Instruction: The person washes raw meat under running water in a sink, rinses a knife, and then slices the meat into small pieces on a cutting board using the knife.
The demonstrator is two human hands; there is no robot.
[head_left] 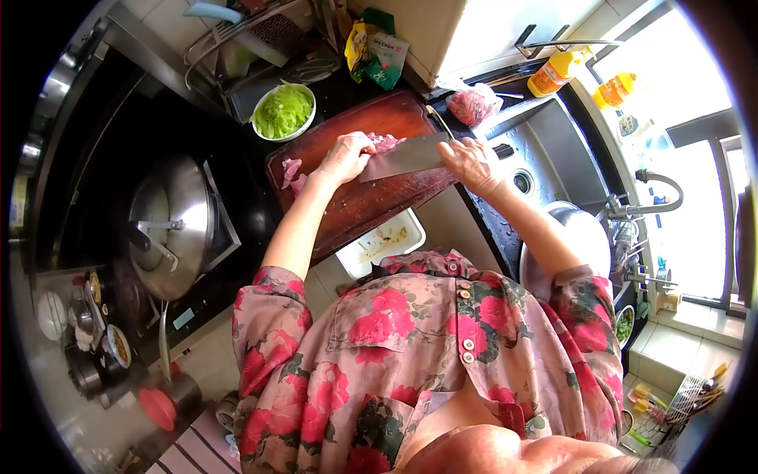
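On the reddish-brown cutting board (355, 209), my left hand (346, 158) has its fingers curled over a piece of raw pink meat (385, 143). My right hand (472, 164) grips the handle of a wide cleaver (407, 158), whose blade lies across the board beside the meat and close to my left fingertips. Smaller meat pieces (291, 171) rest at the board's left side. The cleaver's handle is mostly hidden inside my right hand.
A white bowl of chopped green vegetable (283, 112) stands behind the board's left end. To the right are a bag of meat (474, 104) and a steel sink (545, 150). A lidded wok (178, 225) sits at left. Below the board is a white bin (381, 242).
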